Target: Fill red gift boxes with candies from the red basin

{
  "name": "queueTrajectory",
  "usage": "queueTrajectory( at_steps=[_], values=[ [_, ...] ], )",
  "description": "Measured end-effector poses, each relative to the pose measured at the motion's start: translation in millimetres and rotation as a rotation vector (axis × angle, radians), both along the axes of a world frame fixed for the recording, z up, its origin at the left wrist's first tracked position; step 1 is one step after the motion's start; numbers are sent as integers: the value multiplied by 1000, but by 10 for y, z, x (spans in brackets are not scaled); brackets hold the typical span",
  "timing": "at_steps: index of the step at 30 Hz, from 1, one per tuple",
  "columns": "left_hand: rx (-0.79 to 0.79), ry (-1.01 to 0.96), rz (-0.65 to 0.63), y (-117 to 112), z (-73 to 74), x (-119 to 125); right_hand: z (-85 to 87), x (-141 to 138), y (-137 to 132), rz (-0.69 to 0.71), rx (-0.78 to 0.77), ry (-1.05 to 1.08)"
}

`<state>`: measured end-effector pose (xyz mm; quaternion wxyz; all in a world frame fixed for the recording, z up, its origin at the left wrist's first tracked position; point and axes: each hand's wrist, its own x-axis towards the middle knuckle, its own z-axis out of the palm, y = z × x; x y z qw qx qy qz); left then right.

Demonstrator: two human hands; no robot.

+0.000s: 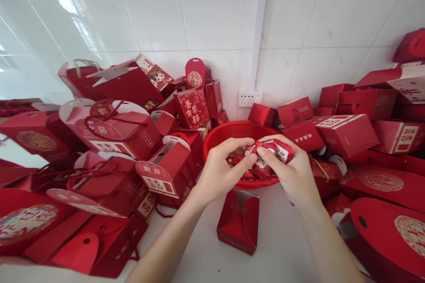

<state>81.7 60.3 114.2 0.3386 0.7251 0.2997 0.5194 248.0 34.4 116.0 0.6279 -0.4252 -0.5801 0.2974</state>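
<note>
Both hands are over a red plastic basket that holds several small red-wrapped candies. My left hand pinches the edge of a red candy packet between thumb and fingers. In my right hand is a bunch of red and white candy packets, with the thumb pressed on top. The fingertips of the two hands nearly meet. Just in front of the basket, below my hands, a small red gift box stands on the white table with its top flaps apart.
Red gift boxes are piled on the left, among them one with a white label and one with a rope handle. More boxes are stacked on the right. Behind is a tiled wall with a power socket.
</note>
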Motion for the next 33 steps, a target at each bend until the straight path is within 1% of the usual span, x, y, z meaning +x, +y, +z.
queueTrajectory(
  at_steps=[3, 7, 9, 12, 16, 22, 26, 28, 29, 31, 33],
  values=[
    [34, 27, -17, 13, -2, -32, -5, 52, 6, -24, -3, 2],
    [-1, 10, -62, 21, 12, -61, 16, 112, 4, -56, 6, -31],
    [-20, 6, -79, 15, 25, -72, 42, 125, -6, -42, 6, -66],
    [-17, 22, -69, -2, 46, -93, 80, 126, -27, -9, -4, -118],
    [-13, 37, -79, -28, 85, -129, 92, 121, -48, 44, -3, -148],
    [-56, -29, -167, -18, 104, -140, 94, 142, -63, 61, -2, -170],
    [-31, -51, -204, -25, 119, -160, 104, 187, -79, 64, 27, -167],
    [1, 30, -193, -37, 154, -203, 106, 232, -87, 27, 43, -155],
    [20, 105, -190, -43, 173, -231, 107, 258, -91, 1, 52, -143],
    [58, 313, -198, -55, 197, -286, 115, 307, -102, -36, 63, -128],
    [93, 538, -269, -75, 184, -324, 134, 336, -120, -51, 65, -128]
  ],
)
